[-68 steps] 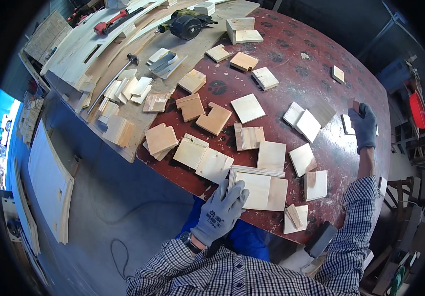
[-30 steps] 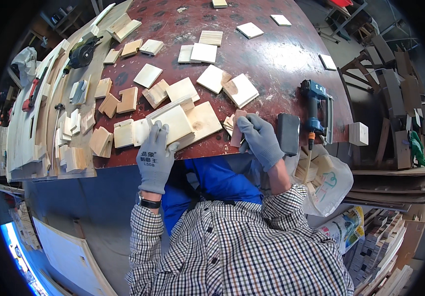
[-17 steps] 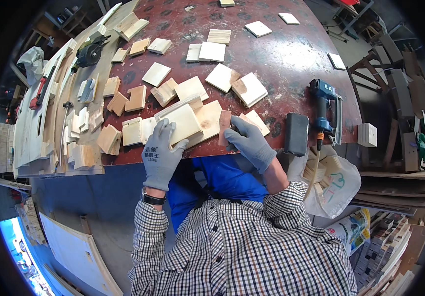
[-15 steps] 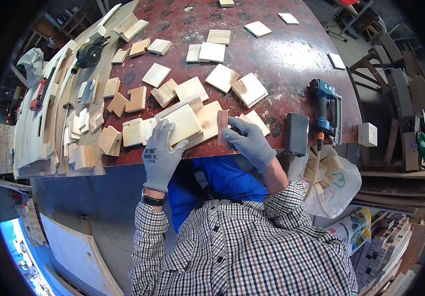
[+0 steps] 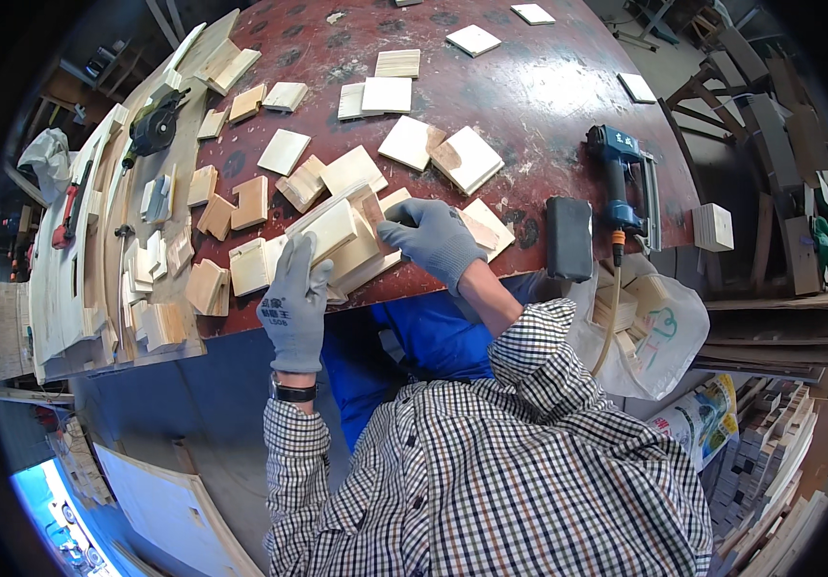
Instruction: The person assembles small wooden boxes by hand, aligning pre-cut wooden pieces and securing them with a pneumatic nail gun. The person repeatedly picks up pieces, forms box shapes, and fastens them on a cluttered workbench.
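Observation:
My left hand [image 5: 294,306], in a grey work glove, grips a pale wooden block [image 5: 330,231] at its near left end, tilted up at the table's front edge. In my gloved right hand [image 5: 436,240] is a thin, flat reddish-brown strip [image 5: 370,209], pinched at the fingertips against the block's right end. What the strip is made of I cannot tell. Beneath and beside the block lie more pale boards [image 5: 361,274], partly covered by it and my hands.
Several loose wood pieces [image 5: 351,170] lie across the dark red table [image 5: 520,87]. A black rectangular block [image 5: 569,238] and a blue air nailer [image 5: 616,183] with a hose stand at right. Below hangs a white sack [image 5: 659,351] holding wood. A dark circular-bladed tool [image 5: 156,125] rests at left.
My left hand has tilted the wooden block up. My right hand has moved left, bringing the reddish-brown strip to the block's end. The whole view has shifted slightly.

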Available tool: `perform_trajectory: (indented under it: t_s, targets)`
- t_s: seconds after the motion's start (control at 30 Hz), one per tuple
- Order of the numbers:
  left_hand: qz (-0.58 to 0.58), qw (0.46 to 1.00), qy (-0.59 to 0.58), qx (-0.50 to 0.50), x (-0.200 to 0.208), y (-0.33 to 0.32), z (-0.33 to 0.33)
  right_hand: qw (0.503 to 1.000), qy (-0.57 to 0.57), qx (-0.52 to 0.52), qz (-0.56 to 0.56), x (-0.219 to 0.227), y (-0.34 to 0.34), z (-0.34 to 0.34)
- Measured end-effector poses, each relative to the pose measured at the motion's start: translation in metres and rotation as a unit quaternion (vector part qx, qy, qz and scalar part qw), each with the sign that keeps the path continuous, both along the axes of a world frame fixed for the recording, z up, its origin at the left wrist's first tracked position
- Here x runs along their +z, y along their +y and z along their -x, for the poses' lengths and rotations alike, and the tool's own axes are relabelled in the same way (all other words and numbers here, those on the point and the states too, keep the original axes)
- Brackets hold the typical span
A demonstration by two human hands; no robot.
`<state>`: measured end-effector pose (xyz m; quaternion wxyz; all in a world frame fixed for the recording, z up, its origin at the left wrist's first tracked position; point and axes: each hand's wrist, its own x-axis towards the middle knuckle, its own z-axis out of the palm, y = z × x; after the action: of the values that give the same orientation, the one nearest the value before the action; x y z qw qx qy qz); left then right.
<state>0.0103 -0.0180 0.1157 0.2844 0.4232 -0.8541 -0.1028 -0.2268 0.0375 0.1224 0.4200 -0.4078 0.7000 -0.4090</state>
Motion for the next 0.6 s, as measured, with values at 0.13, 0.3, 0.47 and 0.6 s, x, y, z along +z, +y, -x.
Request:
perform_trajectory:
  t_s: [0.13,0.3,0.47,0.6]
  targets:
    - [0.015,0.999,0.029,0.017,0.005,-0.011,-0.01,0.997,0.058,0.038,-0.027,0.005,-0.006,-0.01]
    - [-0.027,0.982,0.178,0.059,0.012,-0.017,-0.021,0.993,0.102,0.045,-0.038,0.008,-0.011,-0.014]
    - [-0.093,0.924,0.354,0.114,0.024,-0.007,-0.028,0.99,0.129,0.048,-0.034,0.007,-0.02,-0.023]
    - [-0.089,0.934,0.322,0.129,0.028,0.006,-0.031,0.982,0.178,0.052,-0.031,0.005,-0.026,-0.03]
